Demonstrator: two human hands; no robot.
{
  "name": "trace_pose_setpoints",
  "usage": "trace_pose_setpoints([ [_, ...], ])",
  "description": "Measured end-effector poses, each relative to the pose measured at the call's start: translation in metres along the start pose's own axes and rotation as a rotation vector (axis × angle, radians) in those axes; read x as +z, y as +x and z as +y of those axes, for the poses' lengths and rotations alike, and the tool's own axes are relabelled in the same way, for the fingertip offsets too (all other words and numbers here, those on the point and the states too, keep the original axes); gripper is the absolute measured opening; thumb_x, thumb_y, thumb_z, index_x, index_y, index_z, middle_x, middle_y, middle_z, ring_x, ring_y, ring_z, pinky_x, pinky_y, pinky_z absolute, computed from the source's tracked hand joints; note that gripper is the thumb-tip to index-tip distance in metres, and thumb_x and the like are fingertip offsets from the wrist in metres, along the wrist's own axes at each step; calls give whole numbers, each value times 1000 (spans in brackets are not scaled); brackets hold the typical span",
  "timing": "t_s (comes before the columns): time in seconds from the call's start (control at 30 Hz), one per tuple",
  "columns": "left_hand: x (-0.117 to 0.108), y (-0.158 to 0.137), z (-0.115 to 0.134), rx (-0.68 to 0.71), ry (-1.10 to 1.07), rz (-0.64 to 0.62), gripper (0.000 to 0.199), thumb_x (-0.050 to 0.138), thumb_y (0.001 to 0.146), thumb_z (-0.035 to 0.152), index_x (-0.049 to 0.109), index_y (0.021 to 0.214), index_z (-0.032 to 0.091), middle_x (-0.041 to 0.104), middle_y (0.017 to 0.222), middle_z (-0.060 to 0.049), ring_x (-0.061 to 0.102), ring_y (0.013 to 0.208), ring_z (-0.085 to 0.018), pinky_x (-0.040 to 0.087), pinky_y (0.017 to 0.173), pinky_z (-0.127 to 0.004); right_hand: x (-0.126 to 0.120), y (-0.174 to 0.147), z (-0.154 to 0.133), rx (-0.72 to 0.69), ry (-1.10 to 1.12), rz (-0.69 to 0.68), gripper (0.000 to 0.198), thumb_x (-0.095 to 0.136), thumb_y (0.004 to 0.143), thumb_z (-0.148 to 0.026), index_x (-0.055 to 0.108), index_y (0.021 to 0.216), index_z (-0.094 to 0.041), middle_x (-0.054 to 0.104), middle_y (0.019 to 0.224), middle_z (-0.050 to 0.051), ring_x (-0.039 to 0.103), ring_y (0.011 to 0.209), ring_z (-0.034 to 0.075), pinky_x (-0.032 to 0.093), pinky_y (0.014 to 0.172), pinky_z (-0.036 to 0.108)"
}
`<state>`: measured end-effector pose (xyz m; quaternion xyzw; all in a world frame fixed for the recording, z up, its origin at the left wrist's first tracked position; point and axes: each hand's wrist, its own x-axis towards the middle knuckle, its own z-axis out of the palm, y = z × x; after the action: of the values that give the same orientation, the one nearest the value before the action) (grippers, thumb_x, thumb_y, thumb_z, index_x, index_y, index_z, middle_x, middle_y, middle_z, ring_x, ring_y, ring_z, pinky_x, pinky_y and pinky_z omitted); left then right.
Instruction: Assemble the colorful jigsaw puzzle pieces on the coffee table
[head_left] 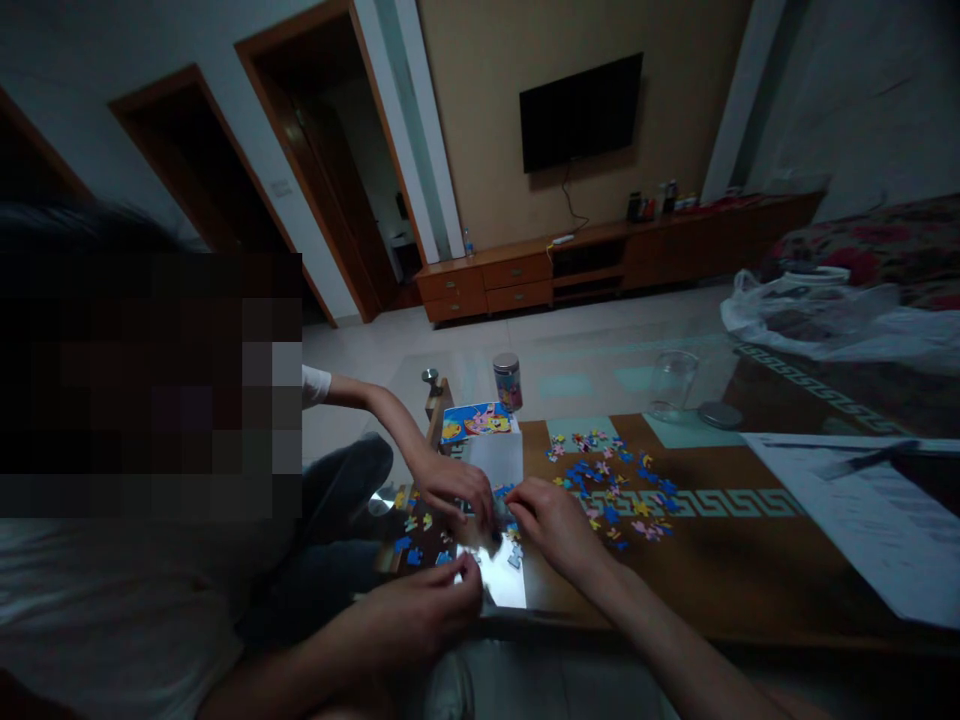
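Over the near edge of the glass table, my left hand (431, 603) is closed in a pinch; whatever lies between its fingertips is too small to make out. My right hand (553, 522) pinches too, thumb against finger, just above some jigsaw pieces, and its tips do not show clearly what they hold. A grey-looking jigsaw piece (514, 556) lies on the table between my hands. Blue, yellow and pink jigsaw pieces (611, 514) are scattered to the right of my right hand. More blue pieces (415, 556) lie left of my hands.
A person sits at the left, and that person's hand (457, 488) reaches in close to mine. Behind stand a picture card (480, 421) and a tin with a lid (508, 381). A glass jar (674, 386), papers (862, 510) and a plastic bag (817, 318) are rightward.
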<state>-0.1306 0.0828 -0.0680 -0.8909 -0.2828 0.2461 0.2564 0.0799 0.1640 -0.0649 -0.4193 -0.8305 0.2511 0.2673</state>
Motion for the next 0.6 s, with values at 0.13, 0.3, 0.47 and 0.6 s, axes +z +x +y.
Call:
trace_pose_setpoints([
  [0.13, -30, 19, 11, 11, -55, 98, 16, 54, 83, 24, 66, 92, 29, 63, 102, -4, 60, 96, -24, 50, 70, -37, 0, 0, -1, -21, 26, 24, 19, 49, 84, -10, 68, 80, -16, 67, 81, 5, 61, 78, 16, 44, 71, 25],
  [0.3, -52, 61, 22, 215, 157, 302, 20, 56, 79, 12, 67, 90, 26, 63, 98, -4, 56, 100, -21, 46, 85, -32, 0, 1, 3, -3, 42, 51, 19, 50, 84, -11, 68, 80, -16, 67, 82, 6, 61, 79, 17, 44, 71, 26],
  [0.47, -38, 88, 31, 297, -43, 346, 15, 52, 82, 14, 66, 81, 18, 59, 84, -4, 56, 82, -16, 46, 84, -28, -7, 4, 5, 5, 42, 97, 18, 51, 84, -12, 68, 80, -17, 67, 82, 6, 61, 79, 17, 44, 72, 27],
  [0.6, -32, 71, 20, 281, -79, 390, 15, 52, 83, 14, 66, 89, 15, 59, 103, -7, 53, 104, -20, 41, 97, -30, -17, 5, 7, -1, 62, 146, 18, 51, 84, -11, 68, 80, -16, 67, 81, 6, 61, 78, 18, 44, 73, 28],
])
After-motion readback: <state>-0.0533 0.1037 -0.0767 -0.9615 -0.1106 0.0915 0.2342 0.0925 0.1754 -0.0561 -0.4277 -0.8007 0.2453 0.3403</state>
